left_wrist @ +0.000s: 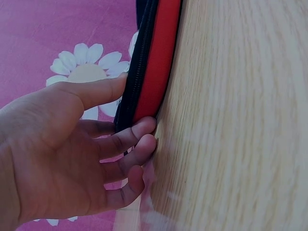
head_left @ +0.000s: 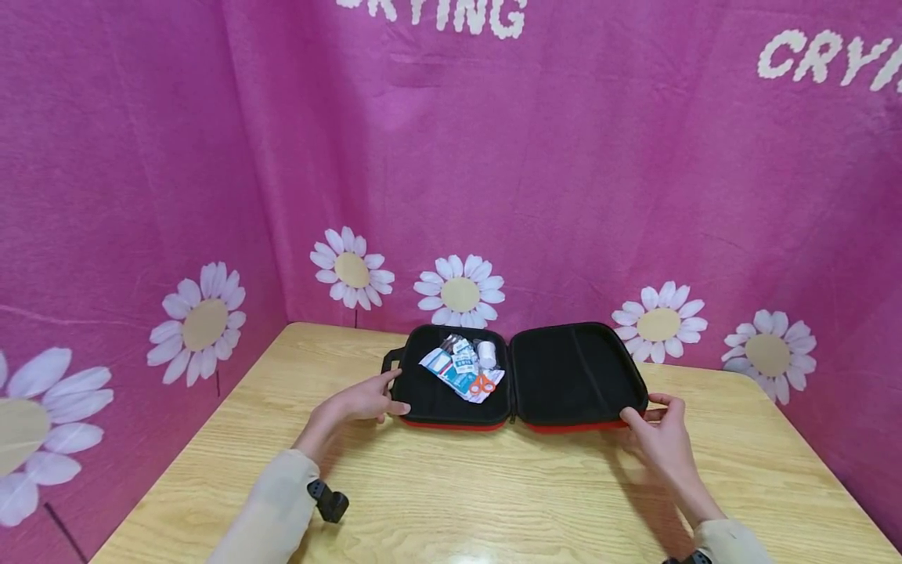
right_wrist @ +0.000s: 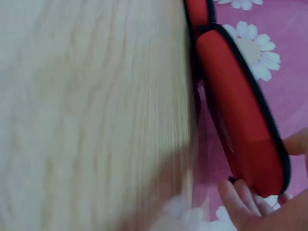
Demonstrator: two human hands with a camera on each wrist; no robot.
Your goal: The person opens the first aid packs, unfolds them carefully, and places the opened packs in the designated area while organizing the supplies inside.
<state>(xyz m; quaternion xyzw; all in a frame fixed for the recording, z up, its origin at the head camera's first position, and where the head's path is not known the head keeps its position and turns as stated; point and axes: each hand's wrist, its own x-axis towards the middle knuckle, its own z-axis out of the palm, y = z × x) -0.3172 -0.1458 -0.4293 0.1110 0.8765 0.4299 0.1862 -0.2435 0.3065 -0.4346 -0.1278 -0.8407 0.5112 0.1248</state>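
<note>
The left hand [head_left: 362, 398] has thumb and fingers pinching the near corner of an open red case [head_left: 423, 402]; the right hand [head_left: 661, 439] pinches its lid [head_left: 567, 376] by the corner, outer end tilted off the table [head_left: 451, 501], and between both grips, nearer the left, I see orange-handled scissors [head_left: 482, 382], packets [head_left: 445, 366] and a white roll [head_left: 487, 355]

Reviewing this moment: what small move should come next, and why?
Probably the right hand should swing the lid up toward the case's other half: it pinches the lid's raised outer edge, the left hand holds that half, and the supplies lie inside it.
</note>
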